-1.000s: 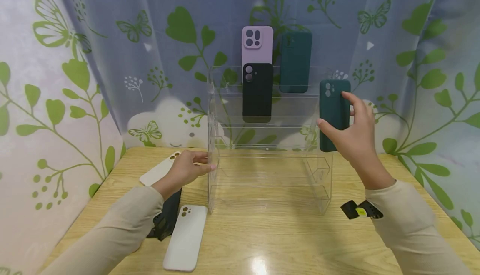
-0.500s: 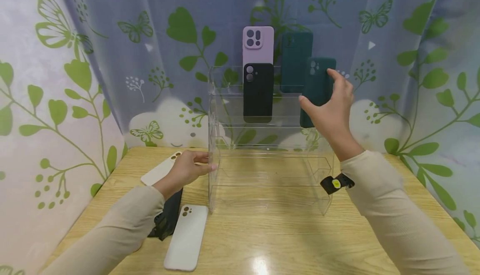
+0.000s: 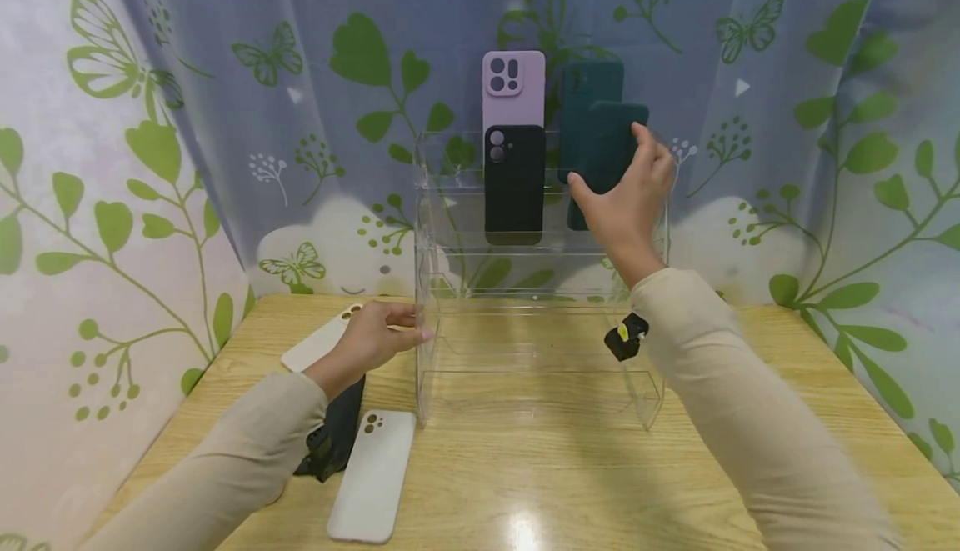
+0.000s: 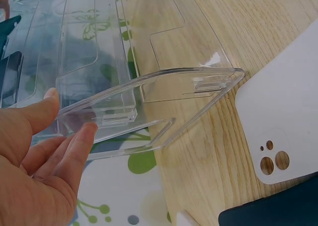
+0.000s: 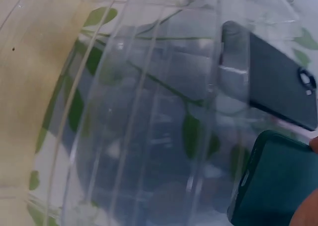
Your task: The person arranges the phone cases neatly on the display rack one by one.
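In the head view my right hand (image 3: 630, 197) pinches a dark green phone case (image 3: 617, 147) by its side edges. It is upright in front of another dark green phone case (image 3: 579, 109) on the top tier of a clear stepped display stand (image 3: 422, 368). Its lower end shows in the right wrist view, where the held case (image 5: 278, 181) is apart from the black one. My left hand (image 3: 367, 338) grips the stand's left side panel, thumb and fingers on either face. A lilac case (image 3: 525, 105) and a black case (image 3: 514, 188) stand one tier apart.
On the wooden table (image 3: 525, 476), left of the stand, lie a white phone case (image 3: 372, 476), a second white case (image 3: 315, 349) and a dark case (image 3: 347, 422) partly under the left arm. A patterned curtain (image 3: 300, 159) hangs behind the stand.
My right hand has carried the green case left and upward, from beside the stand's right side to over its upper tiers. The left hand has kept its place on the side panel.
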Tool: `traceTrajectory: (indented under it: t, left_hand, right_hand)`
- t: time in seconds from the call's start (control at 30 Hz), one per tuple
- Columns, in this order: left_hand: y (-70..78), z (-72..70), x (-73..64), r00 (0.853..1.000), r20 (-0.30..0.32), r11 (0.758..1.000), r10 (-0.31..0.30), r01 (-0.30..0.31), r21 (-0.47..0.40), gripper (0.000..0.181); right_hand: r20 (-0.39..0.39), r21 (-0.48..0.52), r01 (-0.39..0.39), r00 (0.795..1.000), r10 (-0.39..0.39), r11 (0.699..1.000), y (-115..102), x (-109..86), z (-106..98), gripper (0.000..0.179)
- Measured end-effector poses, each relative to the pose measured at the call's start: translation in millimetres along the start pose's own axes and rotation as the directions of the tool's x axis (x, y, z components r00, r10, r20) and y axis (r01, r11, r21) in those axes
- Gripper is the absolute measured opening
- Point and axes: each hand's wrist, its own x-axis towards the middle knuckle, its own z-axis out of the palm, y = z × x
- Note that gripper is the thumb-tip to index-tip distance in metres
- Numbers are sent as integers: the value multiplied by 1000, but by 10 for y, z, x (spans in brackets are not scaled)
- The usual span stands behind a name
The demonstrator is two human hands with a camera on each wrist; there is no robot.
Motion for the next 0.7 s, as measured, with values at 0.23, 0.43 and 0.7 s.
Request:
traceTrajectory:
  t: [0.23,0.43,0.7]
  left_hand:
    - [12,1,-15,1000,6,1000,-3,3,-10,58]
    - [6,-1,-19,1000,2,1000,-2,2,-11,58]
    - [10,-4,-12,1000,-1,1000,2,-2,-3,57]
  right_hand:
    - [-4,-32,19,1000,-19,999,53,-8,172,79]
    - [16,-103,50,999,-48,993,56,-99,248,78]
    - [17,-155,-4,1000,7,988,7,-134,283,77]
